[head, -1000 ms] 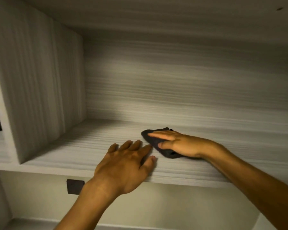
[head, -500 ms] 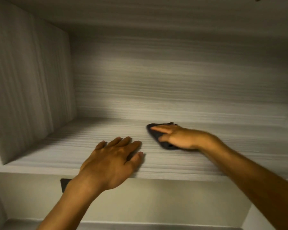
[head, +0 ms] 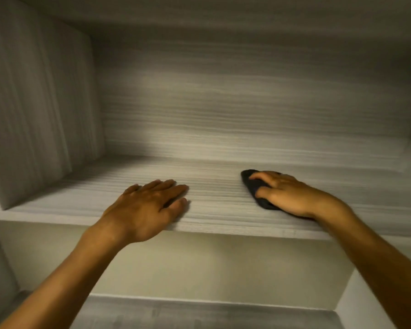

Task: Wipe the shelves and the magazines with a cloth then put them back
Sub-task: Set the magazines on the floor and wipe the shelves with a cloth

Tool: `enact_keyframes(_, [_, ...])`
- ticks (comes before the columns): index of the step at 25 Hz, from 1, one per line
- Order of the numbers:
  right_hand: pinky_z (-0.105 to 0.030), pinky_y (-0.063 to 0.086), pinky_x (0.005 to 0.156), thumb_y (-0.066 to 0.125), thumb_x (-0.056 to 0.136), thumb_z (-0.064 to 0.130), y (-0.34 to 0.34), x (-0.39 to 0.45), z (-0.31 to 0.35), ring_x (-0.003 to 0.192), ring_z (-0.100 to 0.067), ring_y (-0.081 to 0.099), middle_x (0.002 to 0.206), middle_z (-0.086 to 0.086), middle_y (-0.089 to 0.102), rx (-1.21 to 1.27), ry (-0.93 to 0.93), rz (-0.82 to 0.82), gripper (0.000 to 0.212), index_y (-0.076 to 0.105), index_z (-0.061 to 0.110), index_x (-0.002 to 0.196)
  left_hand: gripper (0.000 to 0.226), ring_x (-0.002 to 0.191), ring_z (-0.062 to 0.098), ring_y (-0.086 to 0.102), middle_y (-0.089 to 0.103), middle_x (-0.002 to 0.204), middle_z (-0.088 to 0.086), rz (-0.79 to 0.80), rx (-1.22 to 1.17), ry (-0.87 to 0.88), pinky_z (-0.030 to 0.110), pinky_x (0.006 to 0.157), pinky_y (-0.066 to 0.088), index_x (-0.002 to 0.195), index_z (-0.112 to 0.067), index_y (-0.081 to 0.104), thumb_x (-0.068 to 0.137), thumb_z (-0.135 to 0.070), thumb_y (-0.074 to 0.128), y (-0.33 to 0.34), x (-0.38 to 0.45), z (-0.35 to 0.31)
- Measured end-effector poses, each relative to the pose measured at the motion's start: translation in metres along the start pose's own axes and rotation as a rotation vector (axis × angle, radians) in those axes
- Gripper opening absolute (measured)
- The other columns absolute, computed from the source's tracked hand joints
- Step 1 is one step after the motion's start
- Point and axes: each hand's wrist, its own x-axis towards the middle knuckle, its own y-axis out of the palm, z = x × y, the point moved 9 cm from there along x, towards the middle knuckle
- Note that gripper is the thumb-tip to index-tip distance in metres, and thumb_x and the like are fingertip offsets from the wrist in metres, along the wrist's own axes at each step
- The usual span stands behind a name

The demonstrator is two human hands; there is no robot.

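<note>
No readable text, label, brand, number or sign anywhere in frame. Shelf (head: 214, 210) board across centre: plain pale wood grain, unmarked. Back panel (head: 247, 110) and side panel (head: 33, 103) at upper left: grain only (frame soft, slightly blurred). Dark cloth (head: 254, 188) at centre right: no tag or print visible. Lower shelf (head: 199, 314) along bottom edge: nothing legible.

Shelf (head: 81, 200): pale grey, fine streaked wood-grain, horizontal lines. Side panel (head: 33, 103): same grain, vertical. Cloth (head: 254, 186): black, plain. Wall below (head: 199, 264): beige.
</note>
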Motion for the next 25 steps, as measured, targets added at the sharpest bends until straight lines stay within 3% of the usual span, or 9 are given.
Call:
enact_keyframes(4, [-0.033,0.027,0.111,0.041,0.091,0.058,0.027,-0.044,0.110,0.136,-0.016,0.029,0.153,0.017,0.029,-0.144,-0.265,-0.207,0.058,0.027,0.043,0.145,0.067,0.146,0.005,0.003,0.005,0.158,-0.019,0.025,-0.018,-0.029,0.036,0.119,0.003,0.145,-0.052,0.010,0.080,-0.068,0.005,-0.001,-0.001,0.001])
enact_keyframes(8, [-0.018,0.026,0.101,0.048,0.079,0.075,0.009,-0.089,0.066,0.134,-0.005,0.032,0.148,0.023,0.033,-0.072,-0.266,-0.272,0.073,0.029,0.048,0.144,0.056,0.146,0.005,0.005,0.008,0.158,-0.019,0.016,-0.012,-0.022,0.037,0.120,0.004,0.145,-0.052,0.013,0.091,-0.066,0.009,-0.001,-0.004,0.000])
enact_keyframes(10, [-0.025,0.034,0.103,0.039,0.070,0.085,-0.005,-0.106,0.021,0.130,-0.007,0.040,0.144,0.021,0.041,-0.041,-0.195,-0.243,0.081,0.033,0.047,0.142,0.052,0.146,0.005,0.006,0.009,0.158,-0.019,0.009,-0.022,-0.020,0.037,0.120,0.005,0.146,-0.051,0.014,0.095,-0.061,0.013,-0.001,-0.005,0.000])
enact_keyframes(12, [-0.039,0.044,0.100,0.028,0.077,0.083,-0.003,-0.117,0.000,0.126,-0.018,0.049,0.139,0.011,0.050,-0.200,-0.128,-0.279,0.077,0.038,0.042,0.141,0.051,0.146,0.005,0.006,0.009,0.158,-0.018,-0.010,-0.003,-0.016,0.036,0.119,0.006,0.147,-0.049,0.014,0.096,-0.058,0.015,0.000,-0.006,-0.001])
enact_keyframes(15, [-0.048,0.051,0.090,0.034,0.085,0.069,0.003,-0.115,0.037,0.112,-0.030,0.061,0.128,0.000,0.062,-0.296,-0.199,-0.453,0.066,0.052,0.028,0.134,0.051,0.146,0.006,0.007,0.009,0.158,-0.017,-0.023,0.003,-0.018,0.036,0.118,0.005,0.147,-0.049,0.014,0.096,-0.058,0.014,-0.003,-0.005,0.001])
enact_keyframes(17, [-0.042,0.051,0.091,0.044,0.083,0.061,0.015,-0.095,0.090,0.112,-0.029,0.060,0.129,0.003,0.062,-0.280,-0.284,-0.473,0.061,0.054,0.028,0.133,0.052,0.146,0.007,0.008,0.010,0.158,-0.016,-0.024,0.013,-0.021,0.035,0.118,0.006,0.147,-0.047,0.014,0.097,-0.059,0.012,-0.003,-0.005,-0.002])
enact_keyframes(21, [-0.028,0.031,0.104,0.046,0.092,0.054,0.044,-0.061,0.168,0.131,-0.018,0.035,0.148,0.014,0.036,-0.218,-0.459,-0.344,0.060,0.028,0.037,0.147,0.052,0.142,0.013,0.025,0.027,0.155,-0.013,-0.047,-0.089,-0.106,0.032,0.113,0.019,0.145,-0.043,0.027,0.095,-0.057,0.019,-0.013,-0.008,0.019])
enact_keyframes(23, [-0.005,0.020,0.096,0.047,0.093,0.053,0.035,-0.067,0.148,0.130,-0.001,0.027,0.146,0.026,0.032,-0.135,-0.469,-0.279,0.057,0.028,0.044,0.145,0.065,0.145,0.009,0.017,0.019,0.156,-0.019,0.004,-0.066,-0.139,0.034,0.116,0.013,0.144,-0.051,0.022,0.084,-0.075,0.015,-0.016,-0.015,0.051])
enact_keyframes(25, [-0.002,0.018,0.098,0.047,0.088,0.063,0.024,-0.070,0.099,0.122,0.010,0.031,0.137,0.033,0.035,-0.016,-0.365,-0.173,0.054,0.034,0.053,0.139,0.083,0.145,0.005,0.008,0.010,0.156,-0.024,0.043,-0.041,-0.138,0.035,0.118,0.007,0.142,-0.057,0.014,0.065,-0.088,0.005,-0.017,-0.025,0.079])
